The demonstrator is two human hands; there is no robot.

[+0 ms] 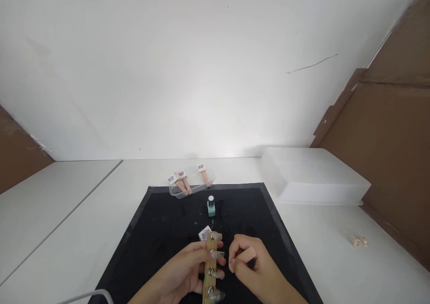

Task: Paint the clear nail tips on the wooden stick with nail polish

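My left hand is closed around a narrow wooden strip. Several clear, nail-shaped tips on small metal knobs stick out from the strip's right side. Just to the right is my right hand, its fingers curled and thumb against the forefinger; whatever it may pinch is too small to make out. A white label card shows behind the strip's top end. Farther back on the black mat stands a teal bottle with a white-topped dark cap.
A clear tray with pink, white-labelled sticks lies at the mat's back edge. At the right are a white box and small cream-coloured rings. Brown panels flank the white table, and a white wall rises behind.
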